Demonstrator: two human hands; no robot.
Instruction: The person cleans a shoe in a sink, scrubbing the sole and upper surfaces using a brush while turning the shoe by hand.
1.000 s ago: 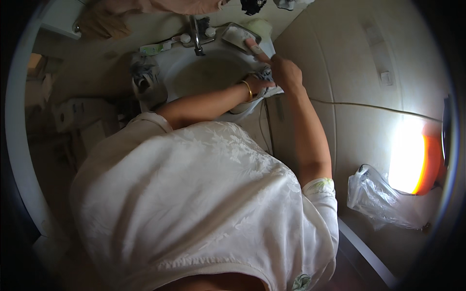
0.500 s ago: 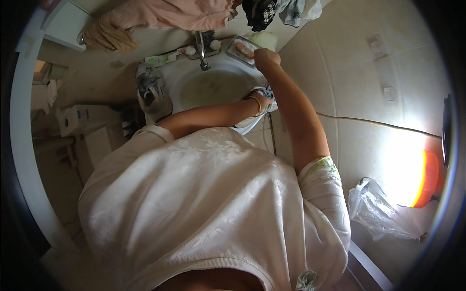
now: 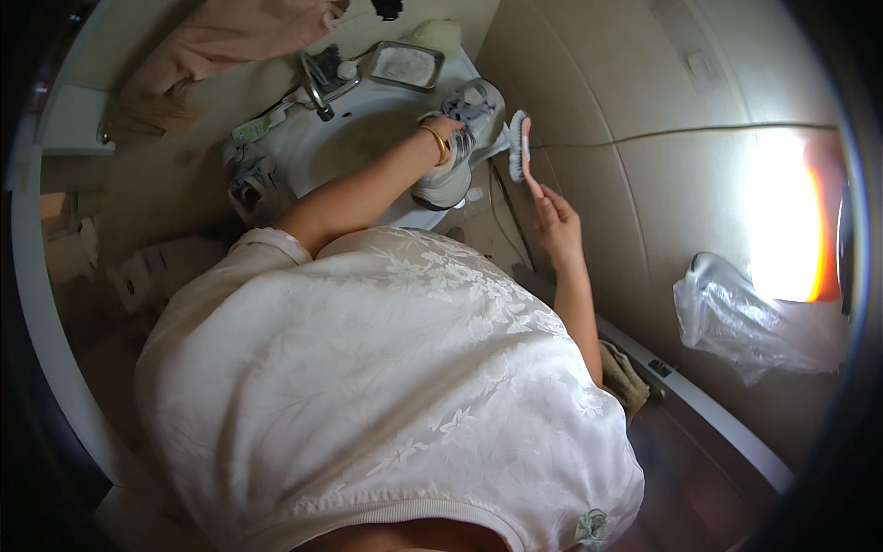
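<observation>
The step in hand looks like scrubbing a grey-and-white shoe (image 3: 463, 149) at the right edge of the sink (image 3: 287, 156); the left hand (image 3: 448, 127) grasps the shoe, its fingers partly hidden; the right hand (image 3: 559, 221) pinches the handle of a pink brush (image 3: 526, 155), just right of the shoe, bristles facing left; the next stroke would call for bringing the brush left.
</observation>
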